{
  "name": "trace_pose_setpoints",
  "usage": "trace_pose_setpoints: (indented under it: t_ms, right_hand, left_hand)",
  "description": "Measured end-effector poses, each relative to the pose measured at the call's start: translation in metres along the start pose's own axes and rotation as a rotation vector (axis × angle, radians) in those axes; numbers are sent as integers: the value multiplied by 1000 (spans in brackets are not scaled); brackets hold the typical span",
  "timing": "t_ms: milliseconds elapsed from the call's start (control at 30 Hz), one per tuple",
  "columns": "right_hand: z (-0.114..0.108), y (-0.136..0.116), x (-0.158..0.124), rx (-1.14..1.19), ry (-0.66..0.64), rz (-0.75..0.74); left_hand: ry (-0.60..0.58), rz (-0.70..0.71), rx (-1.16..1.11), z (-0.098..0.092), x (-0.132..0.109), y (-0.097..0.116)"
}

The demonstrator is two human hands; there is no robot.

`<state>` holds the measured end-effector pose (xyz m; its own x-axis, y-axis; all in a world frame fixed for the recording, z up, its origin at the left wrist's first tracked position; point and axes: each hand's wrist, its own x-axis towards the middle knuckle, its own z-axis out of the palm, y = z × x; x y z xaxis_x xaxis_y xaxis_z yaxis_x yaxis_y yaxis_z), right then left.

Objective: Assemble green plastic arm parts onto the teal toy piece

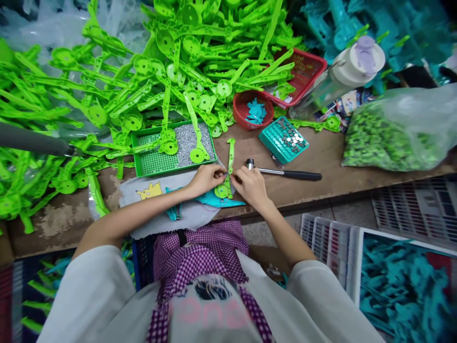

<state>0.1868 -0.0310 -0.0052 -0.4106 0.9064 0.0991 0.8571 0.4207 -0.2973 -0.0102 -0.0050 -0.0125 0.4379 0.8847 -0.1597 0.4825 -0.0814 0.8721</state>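
Note:
Between my two hands a long lime-green plastic part [231, 155] with a round disc end stands over a turquoise plastic piece [228, 202]. My left hand [208, 179] is closed, its fingertips pinching at the green part's left side. From the other side my right hand [252, 185] pinches at the same part with bent fingers. A thin dark wire seems to loop over the disc; what lies right between the fingertips is too small to make out. Beside my right hand lies a hammer [289, 173] with a black grip. A grey cloth [193, 220] lies under the work.
A green tray [153, 164] holds small metal bits. Behind stand a red bowl [238, 114] of blue pieces, a teal box [283, 155] with silver discs and a red basket [314, 71]. Green parts [143, 97] heap high; a bag [389, 133] and bottle [332, 81] are rightward.

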Motion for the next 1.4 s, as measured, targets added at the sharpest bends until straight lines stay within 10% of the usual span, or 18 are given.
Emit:
trace_pose_setpoints:
  t_ms: [367,1100,1400]
  right_hand:
    - [5,3,-8,168,66,67]
    - [-22,2,15,-144,-315,-81]
    - [-22,14,10,17,-261,-129]
  left_hand:
    - [11,-165,-159,3,11,3]
    - [-165,235,262,-3,3,0]
    - [-101,100,39,-3,3,-5]
